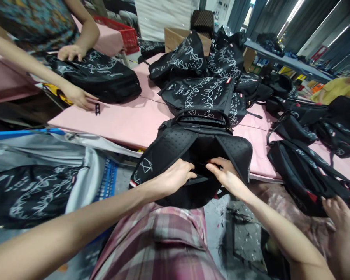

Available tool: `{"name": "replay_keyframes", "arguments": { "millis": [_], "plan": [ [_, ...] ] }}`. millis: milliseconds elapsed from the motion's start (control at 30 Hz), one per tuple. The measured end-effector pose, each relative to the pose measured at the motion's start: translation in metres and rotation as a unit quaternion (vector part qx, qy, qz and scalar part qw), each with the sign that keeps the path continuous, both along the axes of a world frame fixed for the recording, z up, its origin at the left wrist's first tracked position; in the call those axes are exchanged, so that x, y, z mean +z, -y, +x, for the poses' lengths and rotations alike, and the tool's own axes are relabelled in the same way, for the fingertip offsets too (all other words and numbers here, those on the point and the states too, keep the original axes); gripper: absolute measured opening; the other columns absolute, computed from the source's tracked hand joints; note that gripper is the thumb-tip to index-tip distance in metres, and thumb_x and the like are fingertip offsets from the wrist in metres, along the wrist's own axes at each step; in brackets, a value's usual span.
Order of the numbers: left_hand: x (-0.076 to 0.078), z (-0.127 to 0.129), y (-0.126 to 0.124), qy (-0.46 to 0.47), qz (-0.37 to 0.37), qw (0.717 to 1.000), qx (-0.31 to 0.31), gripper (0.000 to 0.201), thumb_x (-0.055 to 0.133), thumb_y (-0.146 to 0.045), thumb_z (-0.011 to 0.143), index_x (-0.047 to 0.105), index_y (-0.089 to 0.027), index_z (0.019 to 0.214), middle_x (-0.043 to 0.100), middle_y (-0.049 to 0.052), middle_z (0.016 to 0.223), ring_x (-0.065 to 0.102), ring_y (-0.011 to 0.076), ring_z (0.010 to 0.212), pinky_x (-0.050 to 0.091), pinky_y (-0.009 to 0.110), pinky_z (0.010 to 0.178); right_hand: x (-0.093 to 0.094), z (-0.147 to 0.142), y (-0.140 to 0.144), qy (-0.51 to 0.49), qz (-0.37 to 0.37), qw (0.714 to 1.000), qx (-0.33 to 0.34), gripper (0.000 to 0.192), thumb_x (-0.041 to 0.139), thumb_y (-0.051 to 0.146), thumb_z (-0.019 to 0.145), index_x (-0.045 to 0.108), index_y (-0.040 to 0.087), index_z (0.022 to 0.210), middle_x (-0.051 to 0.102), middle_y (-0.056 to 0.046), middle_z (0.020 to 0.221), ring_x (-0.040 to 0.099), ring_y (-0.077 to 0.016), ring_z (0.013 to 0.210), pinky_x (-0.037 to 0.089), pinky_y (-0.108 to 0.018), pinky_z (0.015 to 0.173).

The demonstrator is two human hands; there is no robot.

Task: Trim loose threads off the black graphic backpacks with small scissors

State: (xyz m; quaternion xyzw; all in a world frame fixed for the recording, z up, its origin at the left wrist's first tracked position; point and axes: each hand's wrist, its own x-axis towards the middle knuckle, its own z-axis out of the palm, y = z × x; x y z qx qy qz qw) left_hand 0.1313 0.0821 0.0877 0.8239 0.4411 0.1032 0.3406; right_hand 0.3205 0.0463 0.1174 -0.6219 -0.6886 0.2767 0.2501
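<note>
Plainly soft and floppy, the black backpack (192, 155) hangs half off the near edge of the pink counter (128, 120), back panel upward, its lower part sagging toward the person's lap, and I judge it light and probably empty, since it folds and droops under its own cloth. It looks like woven nylon, a little slick on the outside, while the two padded shoulder straps, dotted with a mesh texture, spread apart in a wide V and would give a firmer, grippier hold than the shell. The top carry handle or the strap roots seem the safest places to lift it; pulling on loose fabric would only bunch it. On its left flank a white scribbled line drawing and a small red and white tab show. The left hand (175, 177) is curled with its fingers closed on the fabric fold between the straps, and the right hand (226, 173) pinches the same dark fold from the other side, thumb and fingertips together, the two almost touching. Just beyond, a heap of matching printed backpacks (204, 77) is piled on the counter, with more straps and bags (303, 175) trailing off to the right, where another person's hand (340, 212) rests on one. At the far left, a co-worker's two hands (76, 95) press on a flat bag (105, 79). A lined bin (37, 190) at left holds another such bag.
</note>
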Motion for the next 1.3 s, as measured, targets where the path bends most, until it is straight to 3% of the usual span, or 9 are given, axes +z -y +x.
{"name": "replay_keyframes", "arguments": {
  "millis": [200, 400, 700, 833, 933, 1033, 1167, 1233, 1300],
  "plan": [
    [-0.001, 0.015, -0.007, 0.011, -0.056, 0.998, -0.008, 0.018, 0.050, -0.018, 0.076, 0.057, -0.016, 0.059, 0.045, -0.004, 0.051, 0.042, 0.0104, 0.050, 0.026, 0.025, 0.053, 0.002, 0.004, 0.001, 0.026, 0.005, 1.000, 0.001, 0.017, 0.054, 0.025, 0.086, 0.068, 0.018, 0.087, 0.068, -0.003, 0.092, 0.062, -0.0157, 0.083, 0.044, -0.024, 0.074],
    [-0.001, 0.018, 0.004, 0.018, 0.011, 1.000, 0.016, 0.017, 0.044, -0.009, 0.078, 0.050, -0.016, 0.062, 0.053, 0.000, 0.063, 0.048, 0.0116, 0.058, 0.029, 0.025, 0.055, 0.006, 0.007, 0.003, 0.167, -0.037, 0.985, 0.038, 0.016, 0.059, 0.027, 0.083, 0.071, 0.018, 0.086, 0.069, -0.005, 0.082, 0.063, -0.0167, 0.079, 0.042, -0.022, 0.070],
    [0.009, 0.022, 0.004, -0.021, 0.082, 0.996, 0.004, 0.023, 0.039, -0.008, 0.083, 0.056, -0.013, 0.069, 0.055, 0.004, 0.069, 0.050, 0.0128, 0.061, 0.036, 0.025, 0.059, -0.002, 0.002, -0.007, 0.145, -0.042, 0.987, 0.060, 0.014, 0.060, 0.028, 0.081, 0.072, 0.020, 0.079, 0.070, -0.001, 0.076, 0.063, -0.0152, 0.076, 0.040, -0.020, 0.068],
    [0.005, 0.013, 0.004, 0.044, 0.122, 0.991, 0.022, 0.025, 0.036, -0.012, 0.086, 0.058, -0.014, 0.074, 0.056, 0.004, 0.074, 0.052, 0.0122, 0.063, 0.039, 0.024, 0.061, -0.009, 0.002, -0.010, 0.139, -0.010, 0.988, 0.069, 0.015, 0.058, 0.023, 0.082, 0.070, 0.019, 0.073, 0.067, -0.001, 0.070, 0.062, -0.0136, 0.068, 0.039, -0.020, 0.062],
    [0.012, -0.003, 0.007, 0.129, 0.146, 0.977, -0.085, 0.026, 0.041, -0.019, 0.086, 0.060, -0.017, 0.068, 0.060, 0.001, 0.069, 0.056, 0.0146, 0.078, 0.040, 0.031, 0.084, -0.012, 0.006, -0.013, 0.084, 0.047, 0.995, 0.038, 0.014, 0.057, 0.023, 0.084, 0.068, 0.017, 0.078, 0.067, -0.003, 0.080, 0.061, -0.0137, 0.075, 0.041, -0.021, 0.069],
    [0.020, -0.021, 0.006, 0.162, 0.121, 0.961, -0.191, 0.039, 0.043, -0.022, 0.086, 0.053, -0.019, 0.049, 0.060, -0.001, 0.060, 0.053, 0.0192, 0.102, 0.024, 0.039, 0.104, -0.014, 0.012, -0.022, 0.020, 0.067, 0.998, 0.009, 0.013, 0.057, 0.024, 0.084, 0.067, 0.016, 0.085, 0.066, -0.004, 0.088, 0.061, -0.0147, 0.082, 0.042, -0.024, 0.076],
    [0.008, -0.028, -0.013, 0.123, 0.172, 0.977, -0.035, 0.025, 0.041, -0.026, 0.087, 0.063, -0.017, 0.080, 0.062, 0.006, 0.100, 0.051, 0.0206, 0.107, 0.038, 0.035, 0.094, -0.019, 0.012, -0.039, -0.049, 0.063, 0.997, 0.008, 0.014, 0.057, 0.024, 0.082, 0.066, 0.017, 0.089, 0.066, -0.004, 0.091, 0.060, -0.0160, 0.088, 0.042, -0.027, 0.081],
    [-0.006, -0.024, -0.025, 0.041, 0.225, 0.973, -0.003, 0.024, 0.045, -0.029, 0.087, 0.061, -0.015, 0.097, 0.060, 0.010, 0.101, 0.052, 0.0222, 0.098, 0.043, 0.035, 0.086, -0.022, 0.009, -0.047, -0.078, 0.065, 0.995, 0.004, 0.014, 0.057, 0.024, 0.081, 0.066, 0.017, 0.088, 0.066, -0.004, 0.092, 0.059, -0.0166, 0.090, 0.042, -0.028, 0.082],
    [-0.015, -0.021, -0.033, -0.012, 0.251, 0.968, -0.010, 0.024, 0.043, -0.030, 0.088, 0.061, -0.014, 0.090, 0.061, 0.008, 0.086, 0.053, 0.0215, 0.087, 0.043, 0.035, 0.080, -0.020, 0.007, -0.052, -0.099, 0.073, 0.992, 0.005, 0.014, 0.057, 0.025, 0.080, 0.066, 0.017, 0.087, 0.065, -0.004, 0.092, 0.059, -0.0168, 0.090, 0.042, -0.028, 0.082]
  ]
}}
